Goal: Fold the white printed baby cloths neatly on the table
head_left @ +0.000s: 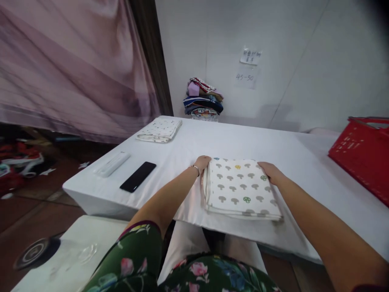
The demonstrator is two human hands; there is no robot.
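Note:
A folded white cloth [238, 188] with grey mushrooms and a few green, yellow and blue ones lies by the front edge of the table. My left hand [203, 162], with a bracelet at the wrist, is closed on its far left corner. At the far right corner, my right hand [270, 172] grips the same cloth, thumb and fingers partly hidden. Layers of the fold show along the left side and the near edge. Farther back on the left lies another folded white cloth [160, 129] with a small dark print, apart from both hands.
A black phone [138, 177] and a whitish packet [112, 164] lie on the white-covered table [231, 140], left. A red basket [363, 152] stands at the right. Behind the table are stacked folded fabrics [203, 99]; a pink curtain [75, 69] hangs left.

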